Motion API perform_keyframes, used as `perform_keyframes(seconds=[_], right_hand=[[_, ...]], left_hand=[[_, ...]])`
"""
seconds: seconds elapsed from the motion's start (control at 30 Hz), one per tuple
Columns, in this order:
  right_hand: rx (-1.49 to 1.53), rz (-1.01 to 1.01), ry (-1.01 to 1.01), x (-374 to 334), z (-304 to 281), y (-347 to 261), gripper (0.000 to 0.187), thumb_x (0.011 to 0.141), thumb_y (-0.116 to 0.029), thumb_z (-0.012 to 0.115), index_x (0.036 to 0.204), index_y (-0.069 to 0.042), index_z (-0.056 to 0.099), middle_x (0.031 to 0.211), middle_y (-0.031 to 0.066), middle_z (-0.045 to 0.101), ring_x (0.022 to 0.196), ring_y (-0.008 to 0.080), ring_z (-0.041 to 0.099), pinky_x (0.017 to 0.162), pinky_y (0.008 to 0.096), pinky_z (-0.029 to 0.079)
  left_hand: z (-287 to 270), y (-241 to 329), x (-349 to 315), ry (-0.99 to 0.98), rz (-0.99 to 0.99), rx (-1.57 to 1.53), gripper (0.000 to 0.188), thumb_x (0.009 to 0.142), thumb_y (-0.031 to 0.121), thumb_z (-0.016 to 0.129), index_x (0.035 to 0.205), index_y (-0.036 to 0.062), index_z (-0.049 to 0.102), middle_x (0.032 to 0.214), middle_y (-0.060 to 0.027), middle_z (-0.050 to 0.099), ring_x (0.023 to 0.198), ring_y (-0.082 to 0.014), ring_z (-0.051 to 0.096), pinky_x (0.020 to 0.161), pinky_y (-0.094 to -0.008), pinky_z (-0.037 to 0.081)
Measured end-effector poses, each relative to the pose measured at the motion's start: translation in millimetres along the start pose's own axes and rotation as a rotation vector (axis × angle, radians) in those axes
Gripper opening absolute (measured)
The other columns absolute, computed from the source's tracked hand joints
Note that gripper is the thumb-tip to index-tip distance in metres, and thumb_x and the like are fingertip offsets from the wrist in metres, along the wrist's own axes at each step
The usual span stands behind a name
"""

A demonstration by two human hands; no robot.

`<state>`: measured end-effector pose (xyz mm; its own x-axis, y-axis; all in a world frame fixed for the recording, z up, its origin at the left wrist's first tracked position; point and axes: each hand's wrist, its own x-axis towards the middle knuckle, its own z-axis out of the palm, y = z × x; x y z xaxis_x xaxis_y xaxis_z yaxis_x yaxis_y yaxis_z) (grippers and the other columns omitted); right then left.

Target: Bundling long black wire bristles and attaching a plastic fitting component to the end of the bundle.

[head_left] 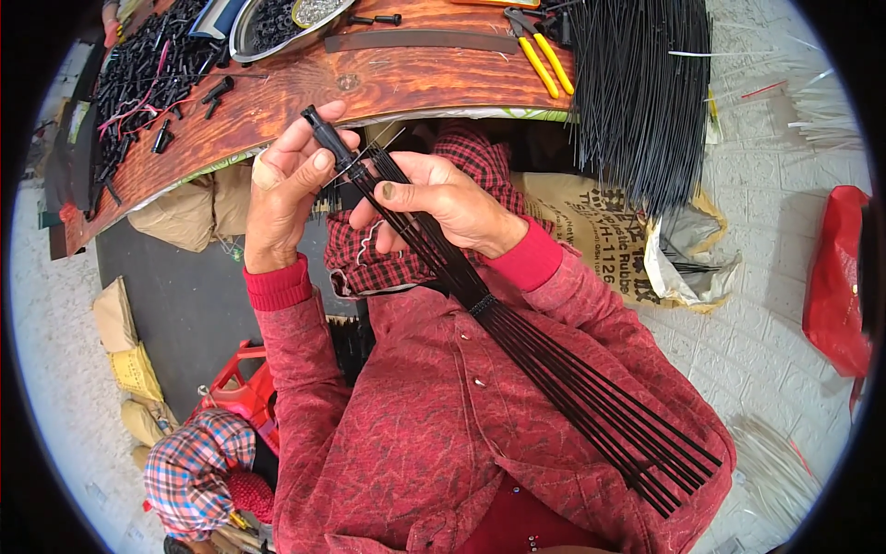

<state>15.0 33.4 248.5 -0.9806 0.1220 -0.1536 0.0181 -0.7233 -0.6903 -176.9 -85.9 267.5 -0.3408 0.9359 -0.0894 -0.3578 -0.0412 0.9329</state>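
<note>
A bundle of long, thin black rods (563, 383), which look like umbrella ribs, slants across my lap, fanning out toward the lower right. At its upper end the rods meet a short black plastic tube (325, 137) with a collar. My left hand (284, 185) is closed on this tube, thumb on one side and fingers behind it. Just below the collar, my right hand (448, 198) pinches the upper rods between thumb and fingers. Thin wire ends stick out near the collar. A dark band circles the bundle midway.
Ahead is a wooden table (406, 83) bearing yellow-handled pliers (543, 60), a flat strip (420, 40), a heap of black plastic parts (157, 78) and a metal bowl (243, 48). Many black rods (641, 111) hang over its right edge. A printed sack (591, 222) and red bag (835, 277) stand right.
</note>
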Motion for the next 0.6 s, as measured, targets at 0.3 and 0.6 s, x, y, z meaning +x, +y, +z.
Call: perform_keyframes(seconds=[0.3, 0.6], right_hand=[[0.012, -0.003, -0.003, -1.1, 1.0, -0.1, 0.045, 0.099, -0.032, 0.068, 0.127, 0.001, 0.053, 0.106, 0.0169, 0.072, 0.073, 0.0193, 0.072, 0.065, 0.0293, 0.060], [0.021, -0.006, -0.028, -4.4, 5.0, -6.2, 0.045, 0.099, -0.032, 0.068, 0.128, 0.000, 0.053, 0.104, 0.0167, 0.072, 0.073, 0.0185, 0.072, 0.064, 0.0283, 0.059]], left_hand=[[-0.7, -4.2, -0.4, -0.011, 0.019, -0.045, 0.060, 0.093, 0.018, 0.074, 0.144, -0.0030, 0.050, 0.117, -0.0115, 0.070, 0.099, -0.0178, 0.070, 0.089, -0.0299, 0.056], [7.4, 1.6, -6.6, 0.007, 0.106, 0.030, 0.060, 0.093, 0.020, 0.074, 0.142, -0.0045, 0.050, 0.118, -0.0140, 0.070, 0.104, -0.0186, 0.069, 0.093, -0.0313, 0.054]])
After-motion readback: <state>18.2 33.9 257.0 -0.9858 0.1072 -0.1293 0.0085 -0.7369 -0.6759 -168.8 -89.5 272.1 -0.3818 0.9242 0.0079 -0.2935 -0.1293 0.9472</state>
